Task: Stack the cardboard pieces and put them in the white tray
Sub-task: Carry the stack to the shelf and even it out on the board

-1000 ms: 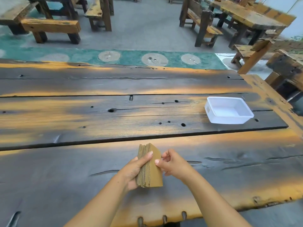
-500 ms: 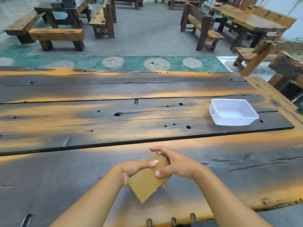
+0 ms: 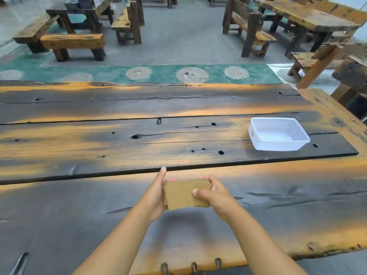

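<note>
A stack of brown cardboard pieces [image 3: 182, 194] lies flat between my two hands, held a little above the near part of the wooden table. My left hand [image 3: 156, 193] presses its left edge, fingers straight and pointing away from me. My right hand [image 3: 213, 193] grips the right edge, thumb on top. The white tray [image 3: 256, 144] stands empty on the table to the far right of the stack, well apart from both hands.
The dark and orange plank table [image 3: 99, 139] has cracks, holes and gaps between planks. Beyond its far edge are a green floor strip, wooden benches [image 3: 73, 42] and another table [image 3: 309, 18]. A wooden bench end [image 3: 353, 76] stands by the right corner.
The stack was upright on its edge, then tilted, and now lies flat and level between my hands. The left hand has shifted to the left edge with fingers stretched out.
</note>
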